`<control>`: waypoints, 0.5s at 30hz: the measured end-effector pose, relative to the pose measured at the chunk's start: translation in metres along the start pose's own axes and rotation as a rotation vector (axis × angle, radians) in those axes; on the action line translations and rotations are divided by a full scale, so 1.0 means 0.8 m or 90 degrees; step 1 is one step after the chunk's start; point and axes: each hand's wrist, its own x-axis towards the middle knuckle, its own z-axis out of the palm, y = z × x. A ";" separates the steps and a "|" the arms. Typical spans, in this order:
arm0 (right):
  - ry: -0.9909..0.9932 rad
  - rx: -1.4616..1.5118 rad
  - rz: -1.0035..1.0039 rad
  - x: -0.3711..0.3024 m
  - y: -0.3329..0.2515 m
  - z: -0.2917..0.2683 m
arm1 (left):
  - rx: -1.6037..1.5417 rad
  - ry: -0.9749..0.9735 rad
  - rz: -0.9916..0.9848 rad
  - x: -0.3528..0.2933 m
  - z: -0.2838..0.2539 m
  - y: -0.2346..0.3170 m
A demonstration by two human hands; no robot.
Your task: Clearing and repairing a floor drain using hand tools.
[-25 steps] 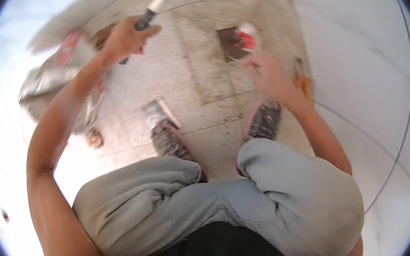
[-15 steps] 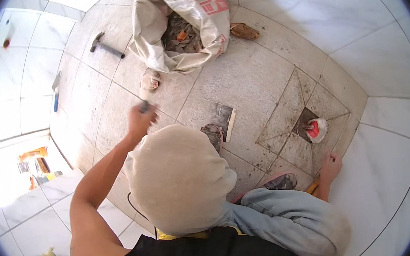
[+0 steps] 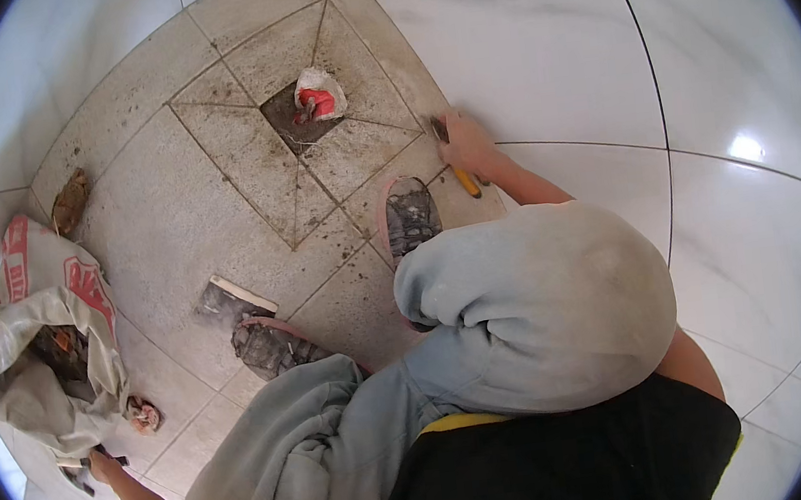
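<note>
My right hand [image 3: 471, 148] is closed around a yellow-handled tool [image 3: 468, 182] beside the white wall. Its dark tip shows above my fingers, but the rest is covered. Far to the left, my left hand [image 3: 103, 468] is closed beside the sack, on what looks like the dark handle of a hammer [image 3: 81, 479]. That hammer is small and partly hidden at the picture's edge. Between my hands, a square hole [image 3: 280, 118] opens in the floor tiles, with a white and red crumpled wad [image 3: 318, 97] stuffed in it.
A pale sack [image 3: 41, 410] of broken rubble stands at the left. Near it lie a brown lump [image 3: 71, 201] and a crumpled reddish-white thing [image 3: 144, 415]. A flat dark tool with a pale edge [image 3: 235, 298] rests by my left shoe [image 3: 274, 346]. White tiled walls [image 3: 536, 50] bound the floor.
The view has swung to the right, so the sack now appears at the left. My left hand has moved from the open floor to the hammer. My right hand stays by the wall.
</note>
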 end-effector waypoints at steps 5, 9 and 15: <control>-0.356 -0.178 -0.171 -0.011 0.051 0.007 | -0.543 -0.241 -0.312 -0.030 -0.039 0.028; -0.374 -0.102 -0.199 0.034 -0.001 -0.002 | -0.930 -0.494 -0.095 -0.086 -0.216 -0.030; -0.135 0.130 -0.295 0.063 -0.120 -0.057 | -0.671 -0.122 -0.058 -0.410 -0.210 0.119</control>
